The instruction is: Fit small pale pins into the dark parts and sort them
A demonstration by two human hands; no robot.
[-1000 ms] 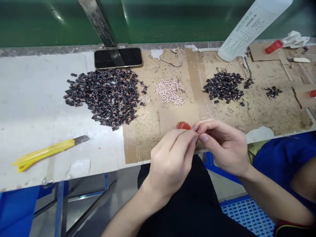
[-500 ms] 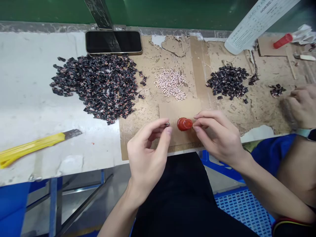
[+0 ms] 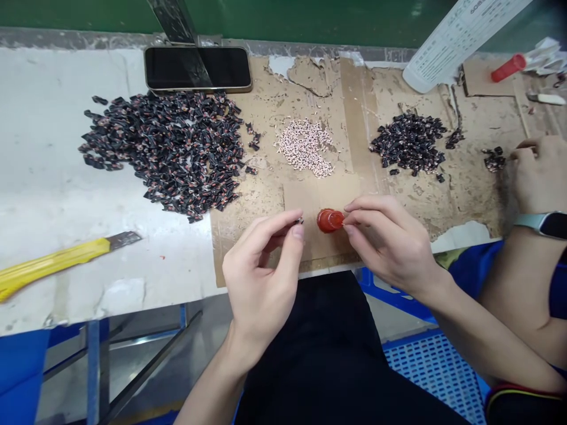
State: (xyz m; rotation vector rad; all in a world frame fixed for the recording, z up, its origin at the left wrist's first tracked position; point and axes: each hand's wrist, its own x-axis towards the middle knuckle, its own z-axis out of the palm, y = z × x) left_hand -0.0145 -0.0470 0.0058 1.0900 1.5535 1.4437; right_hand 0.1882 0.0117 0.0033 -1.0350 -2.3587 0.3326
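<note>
Piece [image 3: 300, 221] (tiny, dark) sits clamped between left hand [image 3: 262, 268] thumb and forefinger tips.

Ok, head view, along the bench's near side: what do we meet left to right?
Yellow box cutter with metal blade, left hand pinching a tiny dark piece, glossy red cup-shaped piece, right hand, co-worker's pale-banded wristwatch.
</note>
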